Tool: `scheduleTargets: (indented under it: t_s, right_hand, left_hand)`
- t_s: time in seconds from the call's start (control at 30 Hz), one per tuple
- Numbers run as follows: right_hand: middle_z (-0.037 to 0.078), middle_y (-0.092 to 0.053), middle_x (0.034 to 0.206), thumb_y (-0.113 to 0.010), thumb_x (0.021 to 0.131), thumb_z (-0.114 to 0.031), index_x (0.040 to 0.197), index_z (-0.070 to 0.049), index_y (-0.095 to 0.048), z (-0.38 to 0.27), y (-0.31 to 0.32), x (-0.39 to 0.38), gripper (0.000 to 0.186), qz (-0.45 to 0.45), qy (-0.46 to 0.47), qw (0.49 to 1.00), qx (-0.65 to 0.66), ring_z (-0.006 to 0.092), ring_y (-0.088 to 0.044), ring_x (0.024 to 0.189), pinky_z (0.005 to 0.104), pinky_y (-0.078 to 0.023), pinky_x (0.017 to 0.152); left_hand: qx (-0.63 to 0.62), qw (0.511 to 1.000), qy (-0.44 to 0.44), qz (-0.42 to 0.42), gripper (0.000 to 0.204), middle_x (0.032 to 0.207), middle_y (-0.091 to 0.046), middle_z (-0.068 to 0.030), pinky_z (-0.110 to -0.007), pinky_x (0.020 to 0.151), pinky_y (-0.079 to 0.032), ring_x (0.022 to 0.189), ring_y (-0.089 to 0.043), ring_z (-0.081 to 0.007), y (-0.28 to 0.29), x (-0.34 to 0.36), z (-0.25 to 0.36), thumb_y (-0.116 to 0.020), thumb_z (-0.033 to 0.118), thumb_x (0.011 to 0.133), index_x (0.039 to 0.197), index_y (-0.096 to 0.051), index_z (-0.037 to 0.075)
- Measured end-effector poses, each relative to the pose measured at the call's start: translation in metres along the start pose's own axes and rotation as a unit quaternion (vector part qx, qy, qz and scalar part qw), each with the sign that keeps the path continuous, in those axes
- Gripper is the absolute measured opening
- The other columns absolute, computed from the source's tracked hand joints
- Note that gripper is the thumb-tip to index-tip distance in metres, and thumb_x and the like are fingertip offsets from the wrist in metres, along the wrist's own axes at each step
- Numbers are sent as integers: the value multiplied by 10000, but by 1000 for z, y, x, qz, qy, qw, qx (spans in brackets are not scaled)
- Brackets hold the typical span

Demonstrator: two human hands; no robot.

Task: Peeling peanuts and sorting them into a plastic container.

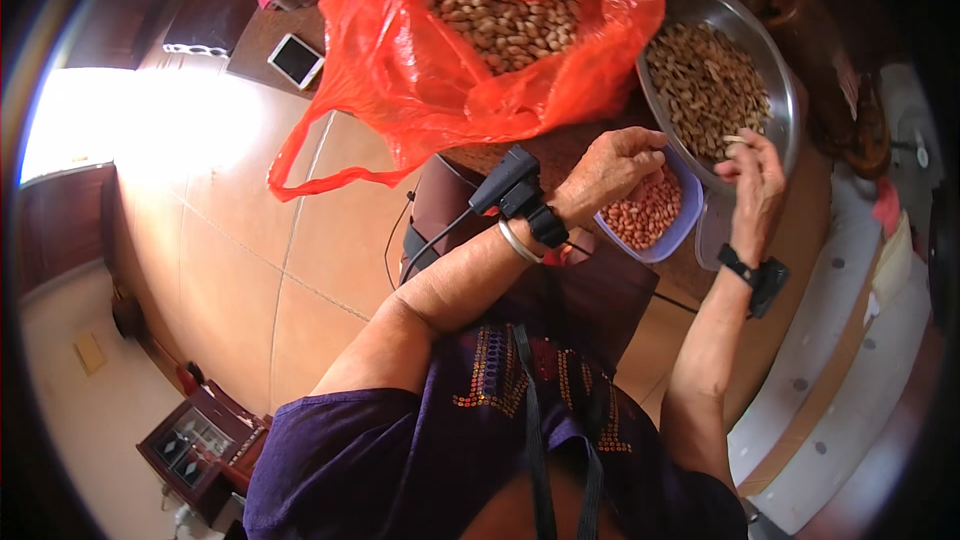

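My left hand (618, 168) hangs over a lilac plastic container (692, 212) of shelled pink peanuts (640, 218). Its fingers are curled together, and whatever is in them is hidden. At the near rim of a steel bowl (786, 90), my right hand (757, 180) pinches a pale piece of peanut shell (735, 139) between thumb and finger. Empty-looking peanut shells (705, 80) lie in that bowl. Beyond my left hand, a red plastic bag (375, 60) gapes around a large heap of unshelled peanuts (505, 25).
A white phone (296, 61) rests on the wooden table (248, 52) left of the bag. One bag handle (330, 178) droops over the table edge above the tiled floor (240, 240). A pale dotted cushion (830, 360) is at the right. A cable runs from my left wrist device (515, 185).
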State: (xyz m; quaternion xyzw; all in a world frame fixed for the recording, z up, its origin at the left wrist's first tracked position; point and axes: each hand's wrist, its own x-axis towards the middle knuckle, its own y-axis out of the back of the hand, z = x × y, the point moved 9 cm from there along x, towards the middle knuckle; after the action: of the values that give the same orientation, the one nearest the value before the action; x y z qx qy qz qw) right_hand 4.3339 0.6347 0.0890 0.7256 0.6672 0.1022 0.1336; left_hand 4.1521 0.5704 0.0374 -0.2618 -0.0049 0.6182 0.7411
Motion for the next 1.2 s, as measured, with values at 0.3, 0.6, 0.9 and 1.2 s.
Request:
scheduleTargets:
  t_s: [0.3,0.6,0.9,1.2]
  right_hand:
    - [96,-630,881,-543,823,-126,896,-32,-638,-92,-181,7,153,-178,355,896,-197,200,-611,714,285,-493,637]
    - [129,-585,935,-524,800,-113,948,-69,-561,-44,-305,21,159,-250,344,786,-449,334,-573,848,428,-466,692]
    - [125,-554,847,-551,781,-105,851,-56,-523,-109,-214,-4,90,-268,293,901,-175,308,-574,753,394,-477,604]
    - [109,-533,777,-553,806,-47,875,-4,-564,-75,-103,-78,82,-216,305,924,-84,258,-548,746,338,-442,667]
  left_hand:
    - [-50,991,-87,84,301,789,-594,-21,-177,551,-408,600,-492,-47,64,-40,35,-492,161,905,1151,-517,-12]
    - [-118,973,-117,161,279,774,-591,-17,-181,558,-414,593,-489,-51,123,-67,34,-498,170,903,1118,-545,-2]
    - [37,936,-260,236,266,768,-606,-13,-180,508,-378,582,-470,-42,127,-55,81,-474,197,908,1064,-583,12]
    - [65,995,-67,30,240,639,-531,7,-182,476,-343,521,-451,-54,29,-38,31,-475,263,912,826,-559,55]
